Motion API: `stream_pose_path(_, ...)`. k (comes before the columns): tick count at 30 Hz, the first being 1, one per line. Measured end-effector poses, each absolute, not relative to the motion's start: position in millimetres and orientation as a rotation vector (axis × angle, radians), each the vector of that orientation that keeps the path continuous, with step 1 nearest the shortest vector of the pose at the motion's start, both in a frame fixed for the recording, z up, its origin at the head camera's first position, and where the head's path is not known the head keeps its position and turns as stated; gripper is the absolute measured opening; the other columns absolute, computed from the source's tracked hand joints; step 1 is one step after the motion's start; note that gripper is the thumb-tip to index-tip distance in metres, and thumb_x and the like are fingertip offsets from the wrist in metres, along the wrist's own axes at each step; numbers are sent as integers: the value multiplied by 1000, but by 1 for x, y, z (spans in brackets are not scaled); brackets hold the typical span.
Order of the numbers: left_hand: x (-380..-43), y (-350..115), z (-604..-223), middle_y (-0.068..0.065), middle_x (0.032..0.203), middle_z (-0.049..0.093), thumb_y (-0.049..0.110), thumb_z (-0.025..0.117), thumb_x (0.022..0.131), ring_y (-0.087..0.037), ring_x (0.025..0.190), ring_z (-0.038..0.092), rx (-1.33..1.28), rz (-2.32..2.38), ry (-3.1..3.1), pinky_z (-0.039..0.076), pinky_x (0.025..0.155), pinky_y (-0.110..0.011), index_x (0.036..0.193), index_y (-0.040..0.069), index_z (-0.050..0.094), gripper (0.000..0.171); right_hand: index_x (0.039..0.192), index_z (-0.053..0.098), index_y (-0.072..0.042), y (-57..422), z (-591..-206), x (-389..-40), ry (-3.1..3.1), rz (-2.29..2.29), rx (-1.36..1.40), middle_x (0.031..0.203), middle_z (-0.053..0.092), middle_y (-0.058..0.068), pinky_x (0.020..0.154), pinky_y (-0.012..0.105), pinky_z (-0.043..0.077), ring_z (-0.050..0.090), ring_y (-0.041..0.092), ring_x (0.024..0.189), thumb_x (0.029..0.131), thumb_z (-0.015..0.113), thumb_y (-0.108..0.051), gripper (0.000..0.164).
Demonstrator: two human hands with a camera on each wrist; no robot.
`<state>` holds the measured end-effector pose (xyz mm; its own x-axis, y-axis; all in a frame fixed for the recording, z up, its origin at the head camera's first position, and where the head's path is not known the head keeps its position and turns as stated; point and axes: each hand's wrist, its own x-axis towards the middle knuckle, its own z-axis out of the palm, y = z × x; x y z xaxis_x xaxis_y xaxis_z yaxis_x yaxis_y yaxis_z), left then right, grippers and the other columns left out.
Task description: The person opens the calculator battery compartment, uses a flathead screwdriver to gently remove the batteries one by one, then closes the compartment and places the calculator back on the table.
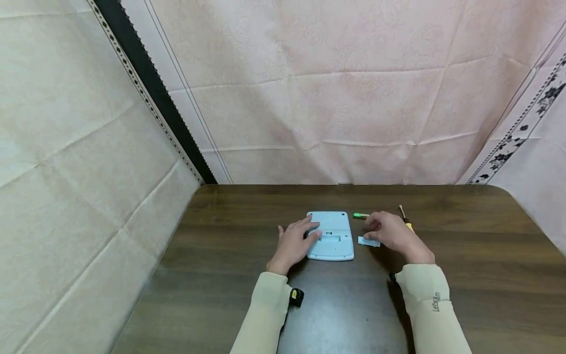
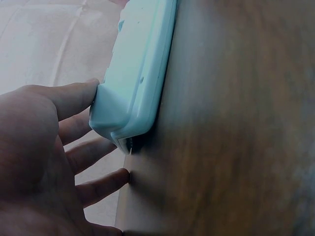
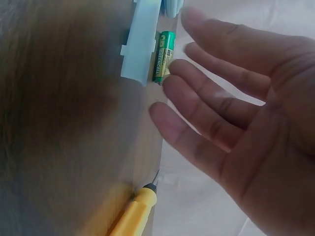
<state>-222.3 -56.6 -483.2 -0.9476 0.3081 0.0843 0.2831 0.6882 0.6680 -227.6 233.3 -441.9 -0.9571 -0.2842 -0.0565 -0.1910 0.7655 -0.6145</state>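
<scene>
A flat light-blue device (image 1: 329,250) lies on the table with its battery slot (image 1: 329,238) facing up; its kind cannot be made out. My left hand (image 1: 294,242) rests on its left side, fingers fairly straight and spread. In the left wrist view the thumb (image 2: 78,96) touches the device's edge, and the lower fingertips reach the tabletop. To the right, my right hand (image 1: 393,235) hovers with loosely bent fingers and nothing held. Just by its fingertips lies a small light-blue battery cover (image 3: 140,46). A green battery (image 3: 165,56) lies beyond the cover.
A screwdriver with a yellow handle (image 3: 133,214) lies on the brown wooden table (image 1: 212,295), right of my right hand. Pale patterned cloth (image 1: 309,113) hangs behind the table's far edge, and more cloth (image 1: 88,196) at the left.
</scene>
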Motion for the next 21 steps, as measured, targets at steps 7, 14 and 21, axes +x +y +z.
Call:
stream_pose_path(7,-221,-56,-485,-3,165,46,39,59,110,-36,153,38,493,1121,2850,2,119,-77,146,18,67,42,111,71,6,233,-446,-228,2797,-864,-364,99,71,14,81,49,59,65,29,90,90,84,-4,26)
stream_pose_path(14,-221,-56,-485,-3,165,46,38,59,110,-37,153,38,499,1132,2850,2,119,-78,146,18,67,42,98,72,1,233,-449,-229,2798,-825,-362,91,71,8,74,44,57,62,24,79,89,84,-3,16)
stream_pose_path(21,-221,-57,-483,-2,165,46,39,59,110,-37,153,38,500,1126,2852,3,119,-78,146,19,68,42,90,68,-3,235,-450,-231,2823,-838,-361,86,68,6,69,40,53,59,22,76,88,85,-3,17)
